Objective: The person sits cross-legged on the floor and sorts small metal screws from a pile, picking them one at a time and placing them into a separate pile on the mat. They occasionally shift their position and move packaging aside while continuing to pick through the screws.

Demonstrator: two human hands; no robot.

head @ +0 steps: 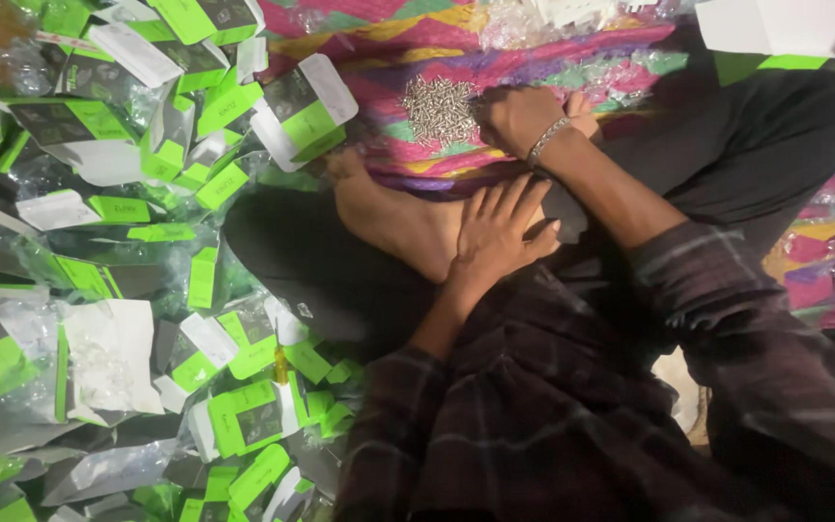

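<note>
Informal floor-level packing workplace: a woven mat point(495, 39) carries heaped green-and-white packets point(99, 290) and a pile of small metal screws point(440, 109).

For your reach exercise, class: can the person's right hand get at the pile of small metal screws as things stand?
Probably yes: the right hand already rests at the edge of the screw pile on the woven mat, with nothing between them.

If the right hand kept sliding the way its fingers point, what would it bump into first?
Most likely the heap of small silvery metal pieces on the colourful woven mat. The right hand already sits at its edge, fingers turned toward it; whether they touch it is unclear.
</note>
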